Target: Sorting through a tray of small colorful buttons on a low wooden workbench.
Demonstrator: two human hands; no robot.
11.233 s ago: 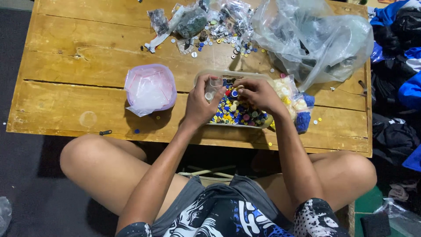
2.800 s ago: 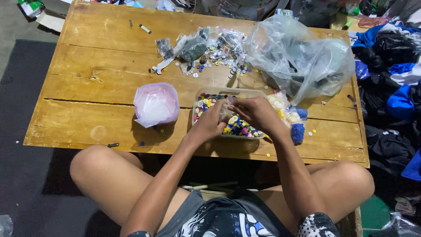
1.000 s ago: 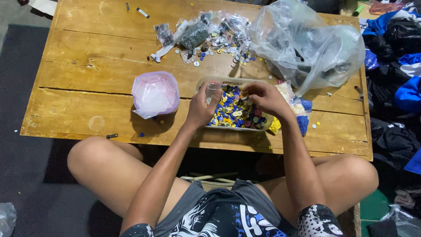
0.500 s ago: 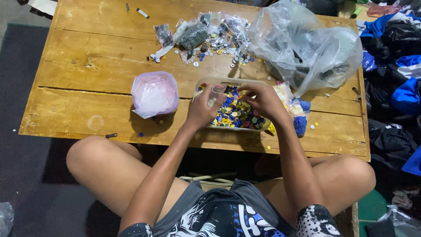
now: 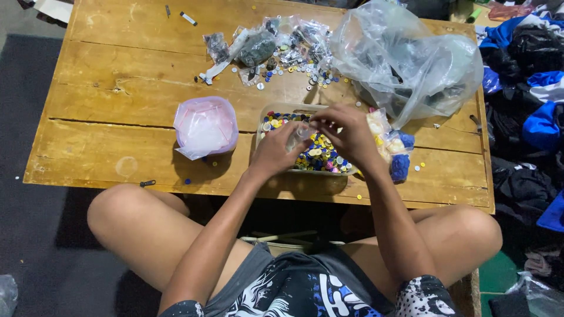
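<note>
Left hand (image 5: 273, 154) and right hand (image 5: 346, 134) together pinch small clear bag (image 5: 301, 132) – above tray of coloured buttons (image 5: 320, 158) on wooden table (image 5: 117, 100).

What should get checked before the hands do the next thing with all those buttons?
1. Left hand has a grip on the small clear bag: ok, fingers are around it.
2. Right hand is at the bag's top: ok, fingers pinch there.
3. Bag's mouth is open: cannot tell, the fingers hide it.
4. Clear tray of coloured buttons sits flat on the wooden table: ok.
5. Tray is well away from the near table edge: not ok, it lies close to it.
6. No buttons scattered loose: not ok, several lie on the table around the tray.
</note>
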